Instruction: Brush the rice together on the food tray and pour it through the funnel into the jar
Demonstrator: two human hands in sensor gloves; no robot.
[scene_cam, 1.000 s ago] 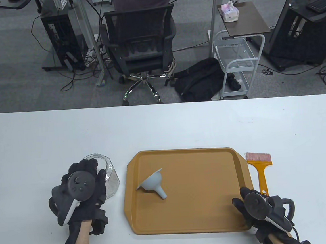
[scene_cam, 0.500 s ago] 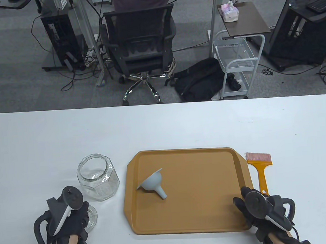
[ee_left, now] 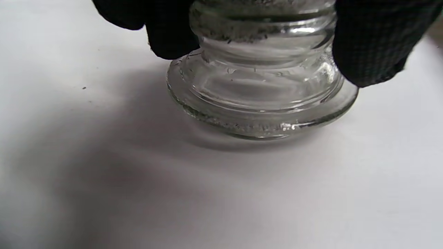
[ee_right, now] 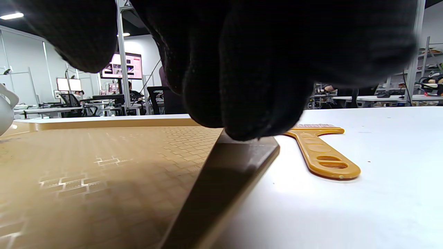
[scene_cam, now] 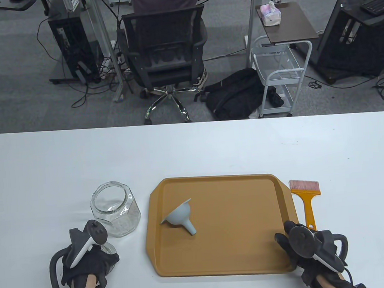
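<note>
The orange food tray [scene_cam: 228, 248] lies in front of me, with the grey funnel [scene_cam: 179, 216] on its side on the tray's left half. My right hand [scene_cam: 289, 243] holds the tray's near right corner, fingers [ee_right: 249, 114] curled onto the tray rim [ee_right: 238, 152]. Left of the tray stands the open glass jar [scene_cam: 115, 209], with white grains in its bottom. My left hand [scene_cam: 93, 262] grips the glass jar lid [ee_left: 263, 103] by its knob. The lid [scene_cam: 108, 249] rests on the table in front of the jar. The orange brush [scene_cam: 306, 204] lies right of the tray.
The white table [scene_cam: 192, 150] stretches far behind the tray. The brush handle [ee_right: 323, 157] lies close beside my right hand. Beyond the table's far edge are an office chair [scene_cam: 165, 52] with a seated person, a black bag [scene_cam: 238, 94] and a white cart [scene_cam: 281, 75].
My left hand took the lid off the jar and brought it down to the table in front of the jar. The right hand, tray, funnel and brush stayed put.
</note>
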